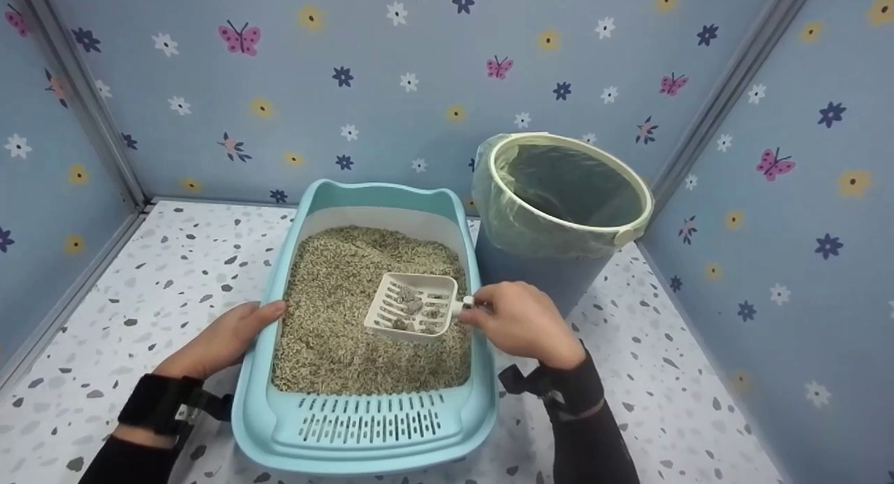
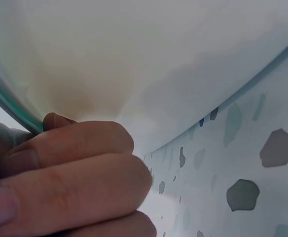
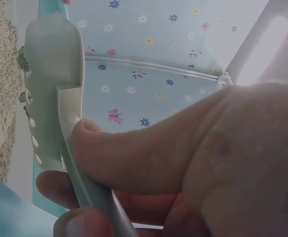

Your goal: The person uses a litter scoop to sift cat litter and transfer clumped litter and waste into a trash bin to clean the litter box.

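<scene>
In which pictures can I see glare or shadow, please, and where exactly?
Head: fairly even light, no strong glare on the tray; left wrist: soft grey shade across the tray's pale side; right wrist: light strip glaring at upper right, lower fingers dark.

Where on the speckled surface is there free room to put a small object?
Bare surface lies between the litter box, left hand and left wall, and between the right forearm and right wall. Crowded is the box's right side: the bin stands close, and the right hand grips the scoop there.
</scene>
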`<act>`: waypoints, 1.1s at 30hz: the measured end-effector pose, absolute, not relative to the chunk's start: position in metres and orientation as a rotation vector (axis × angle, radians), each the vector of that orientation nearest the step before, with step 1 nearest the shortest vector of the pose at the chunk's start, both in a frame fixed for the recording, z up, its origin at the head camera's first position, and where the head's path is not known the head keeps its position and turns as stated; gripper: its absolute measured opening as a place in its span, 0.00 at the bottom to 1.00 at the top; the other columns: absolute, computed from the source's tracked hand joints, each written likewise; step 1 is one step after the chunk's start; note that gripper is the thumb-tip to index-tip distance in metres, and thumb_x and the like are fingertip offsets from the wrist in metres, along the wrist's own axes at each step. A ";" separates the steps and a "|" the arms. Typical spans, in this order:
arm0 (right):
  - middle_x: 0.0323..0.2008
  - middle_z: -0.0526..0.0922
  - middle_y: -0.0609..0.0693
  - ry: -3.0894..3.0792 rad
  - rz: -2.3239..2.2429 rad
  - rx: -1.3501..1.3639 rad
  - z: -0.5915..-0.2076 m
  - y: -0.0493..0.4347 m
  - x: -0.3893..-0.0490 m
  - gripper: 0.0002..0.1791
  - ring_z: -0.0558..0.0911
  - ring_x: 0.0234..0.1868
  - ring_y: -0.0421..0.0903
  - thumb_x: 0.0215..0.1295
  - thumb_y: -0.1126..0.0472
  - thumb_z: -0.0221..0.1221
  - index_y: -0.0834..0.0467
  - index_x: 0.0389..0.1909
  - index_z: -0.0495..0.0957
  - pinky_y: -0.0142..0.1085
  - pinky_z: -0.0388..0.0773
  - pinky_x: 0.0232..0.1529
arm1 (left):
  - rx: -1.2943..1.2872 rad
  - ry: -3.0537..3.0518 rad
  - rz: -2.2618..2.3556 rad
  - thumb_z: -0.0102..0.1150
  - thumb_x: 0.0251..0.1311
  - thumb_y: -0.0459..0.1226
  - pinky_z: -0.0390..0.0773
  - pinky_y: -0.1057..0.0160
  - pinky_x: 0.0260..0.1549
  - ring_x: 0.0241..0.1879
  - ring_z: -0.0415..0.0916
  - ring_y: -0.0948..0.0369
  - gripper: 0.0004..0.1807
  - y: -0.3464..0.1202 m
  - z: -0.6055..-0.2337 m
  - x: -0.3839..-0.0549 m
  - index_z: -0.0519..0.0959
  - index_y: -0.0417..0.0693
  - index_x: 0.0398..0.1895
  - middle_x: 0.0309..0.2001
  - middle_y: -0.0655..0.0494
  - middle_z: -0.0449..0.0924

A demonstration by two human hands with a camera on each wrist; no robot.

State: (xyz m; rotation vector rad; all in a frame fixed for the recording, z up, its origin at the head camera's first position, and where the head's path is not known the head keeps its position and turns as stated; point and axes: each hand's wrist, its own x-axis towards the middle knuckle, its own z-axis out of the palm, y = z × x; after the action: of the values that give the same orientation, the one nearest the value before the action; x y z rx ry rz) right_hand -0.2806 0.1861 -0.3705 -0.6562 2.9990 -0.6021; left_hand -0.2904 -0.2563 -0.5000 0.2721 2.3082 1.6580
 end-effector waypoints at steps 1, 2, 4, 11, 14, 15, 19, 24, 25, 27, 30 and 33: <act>0.20 0.76 0.39 3.003 -0.608 -0.661 -0.370 0.187 -0.281 0.20 0.77 0.24 0.43 0.77 0.40 0.69 0.44 0.25 0.80 0.44 0.77 0.32 | 0.286 2.303 1.661 0.42 0.90 0.56 0.91 0.55 0.50 0.46 0.91 0.46 0.37 -0.256 -0.500 -0.291 0.74 0.25 0.66 0.51 0.37 0.89; 0.20 0.75 0.39 3.008 -0.614 -0.665 -0.370 0.187 -0.281 0.21 0.76 0.24 0.43 0.77 0.41 0.69 0.44 0.25 0.80 0.44 0.76 0.32 | 0.297 2.295 1.665 0.41 0.90 0.56 0.91 0.54 0.50 0.47 0.92 0.46 0.37 -0.257 -0.500 -0.291 0.74 0.25 0.66 0.51 0.37 0.89; 0.20 0.73 0.39 3.019 -0.638 -0.678 -0.370 0.188 -0.280 0.21 0.75 0.23 0.43 0.78 0.41 0.69 0.44 0.24 0.79 0.43 0.75 0.31 | 0.310 2.277 1.675 0.41 0.90 0.55 0.91 0.53 0.50 0.47 0.92 0.46 0.37 -0.257 -0.500 -0.291 0.74 0.25 0.67 0.52 0.36 0.89; 0.18 0.68 0.38 3.037 -0.745 -0.725 -0.368 0.189 -0.278 0.23 0.69 0.20 0.40 0.79 0.43 0.68 0.45 0.22 0.75 0.42 0.72 0.29 | 0.248 2.330 1.650 0.43 0.89 0.57 0.90 0.56 0.50 0.48 0.91 0.48 0.38 -0.256 -0.498 -0.290 0.72 0.25 0.69 0.53 0.39 0.89; 0.18 0.66 0.37 3.035 -0.762 -0.713 -0.366 0.191 -0.277 0.24 0.69 0.20 0.39 0.79 0.43 0.69 0.45 0.22 0.74 0.41 0.71 0.29 | 0.245 2.355 1.624 0.43 0.89 0.58 0.90 0.56 0.50 0.47 0.90 0.49 0.38 -0.255 -0.498 -0.290 0.73 0.25 0.68 0.51 0.39 0.89; 0.18 0.66 0.37 3.039 -0.763 -0.708 -0.364 0.191 -0.277 0.24 0.69 0.20 0.39 0.78 0.44 0.69 0.45 0.22 0.74 0.41 0.71 0.28 | 0.242 2.361 1.620 0.43 0.89 0.58 0.90 0.56 0.50 0.47 0.90 0.49 0.38 -0.254 -0.498 -0.290 0.73 0.26 0.67 0.51 0.40 0.89; 0.17 0.66 0.38 3.060 -0.766 -0.689 -0.351 0.195 -0.276 0.24 0.69 0.20 0.40 0.79 0.45 0.69 0.46 0.22 0.74 0.41 0.71 0.28 | 0.232 2.371 1.614 0.43 0.89 0.58 0.90 0.57 0.49 0.46 0.91 0.49 0.38 -0.255 -0.498 -0.289 0.73 0.26 0.67 0.50 0.41 0.89; 0.18 0.66 0.39 3.110 -0.735 -0.678 -0.323 0.203 -0.274 0.25 0.71 0.21 0.41 0.79 0.44 0.69 0.47 0.22 0.73 0.42 0.72 0.30 | 0.249 2.355 1.620 0.42 0.89 0.58 0.90 0.57 0.50 0.47 0.91 0.49 0.38 -0.255 -0.499 -0.291 0.73 0.26 0.69 0.51 0.41 0.90; 0.18 0.67 0.39 3.121 -0.724 -0.676 -0.316 0.204 -0.273 0.25 0.71 0.21 0.42 0.79 0.44 0.69 0.47 0.22 0.74 0.42 0.73 0.30 | 0.250 2.346 1.627 0.42 0.89 0.57 0.90 0.57 0.50 0.47 0.91 0.49 0.38 -0.254 -0.499 -0.291 0.73 0.26 0.69 0.51 0.41 0.90; 0.19 0.67 0.39 3.139 -0.705 -0.679 -0.303 0.207 -0.272 0.24 0.71 0.22 0.42 0.79 0.45 0.69 0.48 0.23 0.75 0.43 0.73 0.30 | 0.253 2.342 1.630 0.42 0.89 0.57 0.90 0.56 0.50 0.47 0.91 0.48 0.38 -0.254 -0.499 -0.292 0.74 0.27 0.69 0.51 0.41 0.90; 0.19 0.66 0.41 3.152 -0.673 -0.657 -0.284 0.212 -0.271 0.23 0.70 0.22 0.43 0.80 0.44 0.69 0.49 0.24 0.76 0.43 0.71 0.29 | 0.242 2.360 1.619 0.42 0.89 0.58 0.90 0.56 0.48 0.46 0.91 0.49 0.38 -0.254 -0.499 -0.291 0.74 0.27 0.66 0.49 0.42 0.89; 0.20 0.67 0.42 3.155 -0.642 -0.595 -0.268 0.219 -0.274 0.23 0.70 0.23 0.44 0.81 0.44 0.67 0.51 0.26 0.78 0.43 0.70 0.29 | 0.245 2.381 1.601 0.42 0.88 0.59 0.90 0.57 0.47 0.44 0.90 0.50 0.37 -0.254 -0.499 -0.291 0.75 0.28 0.62 0.47 0.42 0.89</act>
State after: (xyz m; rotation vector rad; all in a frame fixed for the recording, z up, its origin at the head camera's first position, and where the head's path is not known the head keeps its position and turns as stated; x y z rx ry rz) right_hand -0.2736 0.2193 -0.2677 -0.5955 3.1551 -0.6417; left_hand -0.2913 -0.2537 -0.4989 0.2449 2.3810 1.6013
